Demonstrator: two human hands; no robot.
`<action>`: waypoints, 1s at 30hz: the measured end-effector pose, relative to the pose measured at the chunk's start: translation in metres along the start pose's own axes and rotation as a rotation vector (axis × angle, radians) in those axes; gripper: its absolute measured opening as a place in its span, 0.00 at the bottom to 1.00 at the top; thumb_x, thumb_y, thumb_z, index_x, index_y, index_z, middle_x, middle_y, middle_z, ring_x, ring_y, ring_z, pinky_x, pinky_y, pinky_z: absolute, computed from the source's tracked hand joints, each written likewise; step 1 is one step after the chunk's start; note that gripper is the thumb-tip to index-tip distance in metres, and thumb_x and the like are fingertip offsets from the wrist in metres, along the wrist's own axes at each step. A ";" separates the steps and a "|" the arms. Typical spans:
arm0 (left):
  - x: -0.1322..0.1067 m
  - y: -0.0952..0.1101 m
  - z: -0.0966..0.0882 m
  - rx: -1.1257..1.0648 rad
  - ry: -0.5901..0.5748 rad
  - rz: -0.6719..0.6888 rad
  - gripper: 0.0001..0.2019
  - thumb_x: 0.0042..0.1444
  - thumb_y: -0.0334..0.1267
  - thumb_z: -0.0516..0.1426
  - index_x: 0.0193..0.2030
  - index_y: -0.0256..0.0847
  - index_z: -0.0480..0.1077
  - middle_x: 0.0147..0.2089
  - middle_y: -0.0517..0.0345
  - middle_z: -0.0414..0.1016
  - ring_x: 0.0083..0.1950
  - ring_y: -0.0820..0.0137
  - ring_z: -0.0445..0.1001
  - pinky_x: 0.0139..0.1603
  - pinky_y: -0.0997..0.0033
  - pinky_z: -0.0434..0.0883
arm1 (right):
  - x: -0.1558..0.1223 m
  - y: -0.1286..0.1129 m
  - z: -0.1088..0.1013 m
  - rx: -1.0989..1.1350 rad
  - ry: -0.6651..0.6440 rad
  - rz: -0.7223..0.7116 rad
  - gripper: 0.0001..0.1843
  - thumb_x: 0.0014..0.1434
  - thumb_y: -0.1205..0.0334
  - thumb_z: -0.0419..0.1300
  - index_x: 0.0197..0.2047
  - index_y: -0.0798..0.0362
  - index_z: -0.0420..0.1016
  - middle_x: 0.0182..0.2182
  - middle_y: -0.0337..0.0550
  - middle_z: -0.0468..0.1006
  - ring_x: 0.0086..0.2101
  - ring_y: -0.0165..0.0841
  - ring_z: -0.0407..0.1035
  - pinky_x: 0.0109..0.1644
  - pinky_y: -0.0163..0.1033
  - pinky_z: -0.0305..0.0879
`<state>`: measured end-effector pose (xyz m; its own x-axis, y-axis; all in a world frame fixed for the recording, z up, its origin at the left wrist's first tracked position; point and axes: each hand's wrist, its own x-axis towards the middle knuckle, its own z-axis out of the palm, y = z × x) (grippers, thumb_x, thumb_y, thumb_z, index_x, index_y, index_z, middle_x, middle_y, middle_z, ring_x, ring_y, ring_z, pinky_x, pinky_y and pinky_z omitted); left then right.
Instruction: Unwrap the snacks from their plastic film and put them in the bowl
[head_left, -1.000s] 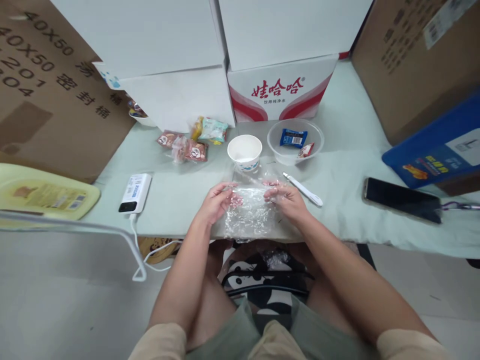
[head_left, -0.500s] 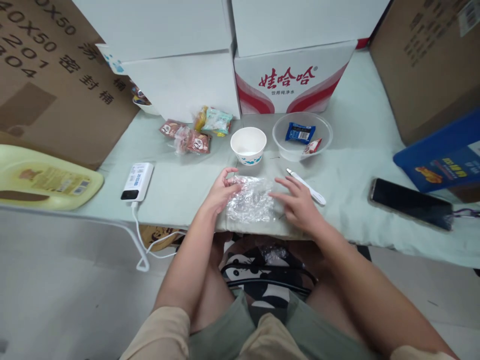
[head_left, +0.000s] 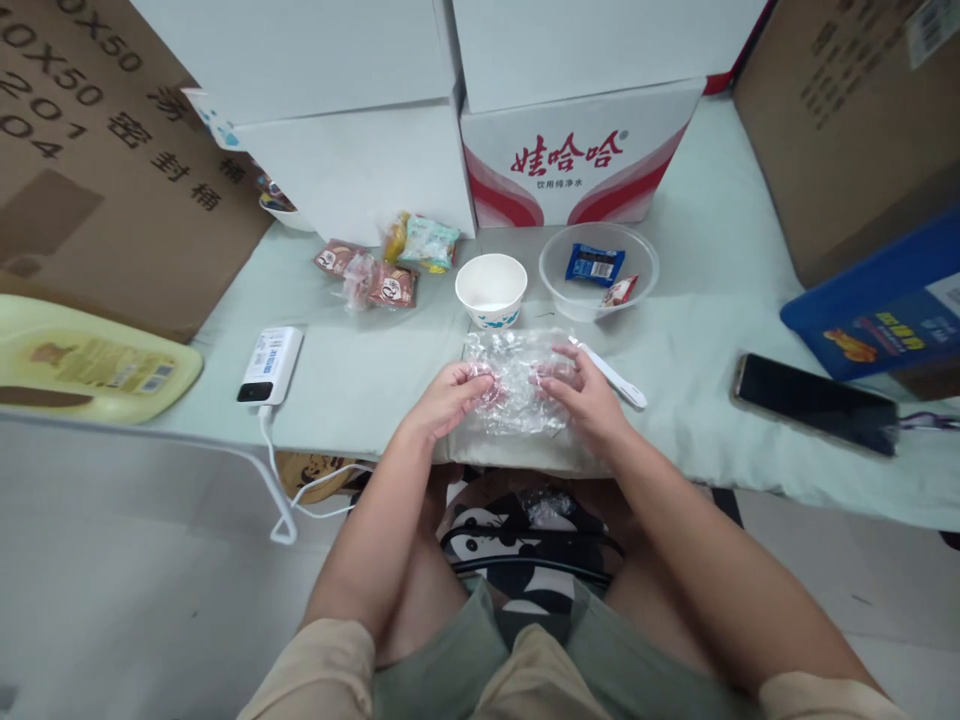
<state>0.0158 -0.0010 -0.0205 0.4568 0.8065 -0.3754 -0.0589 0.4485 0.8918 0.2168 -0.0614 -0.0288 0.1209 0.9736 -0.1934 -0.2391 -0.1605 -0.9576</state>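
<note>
A crinkled sheet of clear plastic film (head_left: pixel 517 395) is held between my two hands just above the table's front edge. My left hand (head_left: pixel 454 397) pinches its left side, thumb against fingers. On the right side, my right hand (head_left: pixel 583 393) grips the film with thumb and fingertips, part of them showing through the plastic. Right behind the film stands a white paper bowl (head_left: pixel 491 290) with a blue pattern. To its right, a clear plastic bowl (head_left: pixel 559 290) holds a blue packet (head_left: pixel 595 265) and a red-and-white packet (head_left: pixel 619 292). A white peeler-like tool (head_left: pixel 619 378) lies beside my right hand.
Several wrapped snacks (head_left: pixel 394 285) lie left of the paper bowl. A white power bank (head_left: pixel 271 365) with a cable and a yellow bottle (head_left: pixel 105 360) are at the left. A phone (head_left: pixel 814 400) lies at the right. Cartons (head_left: pixel 577 165) wall in the back.
My right hand has moved left onto the film and now grips it. The film is spread wider between both hands, and my left fingers have closed on its edge.
</note>
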 end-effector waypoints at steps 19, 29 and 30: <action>-0.009 0.005 -0.008 0.051 -0.007 0.053 0.28 0.44 0.50 0.70 0.49 0.37 0.75 0.22 0.66 0.69 0.20 0.78 0.66 0.21 0.79 0.63 | 0.002 -0.004 -0.013 -0.088 -0.144 0.134 0.31 0.50 0.45 0.65 0.56 0.48 0.74 0.26 0.36 0.75 0.25 0.33 0.69 0.28 0.37 0.63; -0.004 0.013 -0.024 -0.147 -0.145 -0.040 0.18 0.43 0.49 0.68 0.33 0.35 0.75 0.26 0.56 0.75 0.25 0.71 0.73 0.27 0.70 0.73 | 0.005 -0.010 -0.006 0.090 -0.137 0.074 0.12 0.43 0.52 0.61 0.28 0.50 0.76 0.24 0.40 0.75 0.24 0.32 0.66 0.28 0.39 0.66; -0.004 0.014 -0.025 -0.147 -0.170 -0.040 0.19 0.44 0.51 0.66 0.32 0.35 0.74 0.27 0.55 0.74 0.26 0.70 0.73 0.29 0.69 0.74 | 0.005 -0.010 -0.008 0.082 -0.166 0.068 0.13 0.44 0.50 0.59 0.28 0.51 0.76 0.25 0.42 0.75 0.26 0.33 0.66 0.29 0.40 0.67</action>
<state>-0.0089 0.0113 -0.0124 0.6037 0.7158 -0.3510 -0.1604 0.5404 0.8260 0.2270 -0.0563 -0.0221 -0.0570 0.9755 -0.2126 -0.3197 -0.2195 -0.9217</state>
